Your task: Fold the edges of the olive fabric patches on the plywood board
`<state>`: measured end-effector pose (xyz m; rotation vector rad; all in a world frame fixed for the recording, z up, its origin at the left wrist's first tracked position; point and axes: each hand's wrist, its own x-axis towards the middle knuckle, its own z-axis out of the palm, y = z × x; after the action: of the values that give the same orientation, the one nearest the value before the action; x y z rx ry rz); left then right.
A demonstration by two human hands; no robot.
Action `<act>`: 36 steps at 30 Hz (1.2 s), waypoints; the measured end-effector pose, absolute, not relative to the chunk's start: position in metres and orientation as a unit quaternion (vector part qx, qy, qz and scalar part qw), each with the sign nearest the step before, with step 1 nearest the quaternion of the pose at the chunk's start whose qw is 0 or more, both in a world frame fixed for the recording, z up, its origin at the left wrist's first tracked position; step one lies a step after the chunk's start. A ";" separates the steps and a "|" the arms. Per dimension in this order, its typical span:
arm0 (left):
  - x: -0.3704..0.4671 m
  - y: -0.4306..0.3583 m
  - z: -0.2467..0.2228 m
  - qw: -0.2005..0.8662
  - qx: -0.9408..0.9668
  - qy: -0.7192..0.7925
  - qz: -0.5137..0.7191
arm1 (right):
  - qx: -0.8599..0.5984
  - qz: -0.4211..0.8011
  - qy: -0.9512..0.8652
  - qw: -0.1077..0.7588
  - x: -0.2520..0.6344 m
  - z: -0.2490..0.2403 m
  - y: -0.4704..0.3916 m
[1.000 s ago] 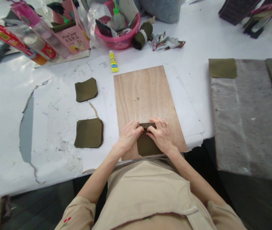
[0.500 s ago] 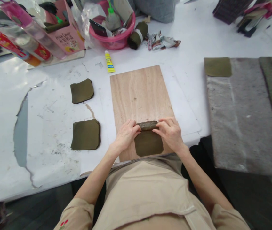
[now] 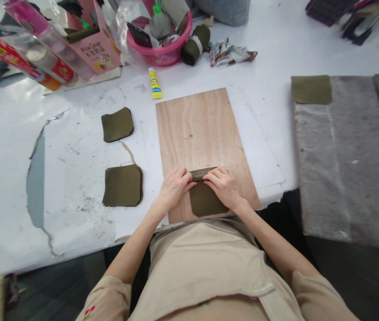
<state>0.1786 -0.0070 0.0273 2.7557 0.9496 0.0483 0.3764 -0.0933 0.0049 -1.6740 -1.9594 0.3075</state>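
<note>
An olive-green sheet piece (image 3: 208, 200), which looks like leather or fabric, lies on a wooden board (image 3: 199, 129) at the near edge of the table. Its far edge is folded over, showing a greyish underside strip (image 3: 200, 174). My left hand (image 3: 176, 185) pinches the left end of that fold. Farther along the same fold, my right hand (image 3: 222, 185) presses with its fingers closed together, covering the right end. Two stacks of similar olive pieces, a near stack (image 3: 122, 185) and a far stack (image 3: 117, 125), sit left of the board.
A yellow glue tube (image 3: 155, 84) lies beyond the board. Behind it stand a pink basket (image 3: 162, 57) of tools, an olive roll (image 3: 195, 44) and crumpled wrappers (image 3: 232, 53). Bottles and a pink box (image 3: 99, 51) fill the back left. A grey padded slab (image 3: 353, 169) is on the right.
My right hand has slid left along the fold, from its right end toward my left hand. My left hand keeps its hold at the left end. The whole view has shifted slightly.
</note>
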 end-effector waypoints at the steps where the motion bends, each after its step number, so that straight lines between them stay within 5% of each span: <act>1: 0.177 -0.007 0.026 0.113 0.939 0.325 0.020 | -0.621 0.116 -0.725 0.272 0.376 0.004 -0.093; 13: 0.172 -0.014 0.009 0.233 0.893 0.338 0.183 | -0.619 0.141 -0.701 0.325 0.377 0.002 -0.095; 36: 0.166 -0.024 0.000 0.173 0.911 0.292 0.234 | -0.610 0.116 -0.723 0.302 0.377 -0.001 -0.095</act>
<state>0.1655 -0.0240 0.0003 2.5844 0.8275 0.6635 0.3771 -0.0945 -0.0009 -1.6187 -1.9171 0.3073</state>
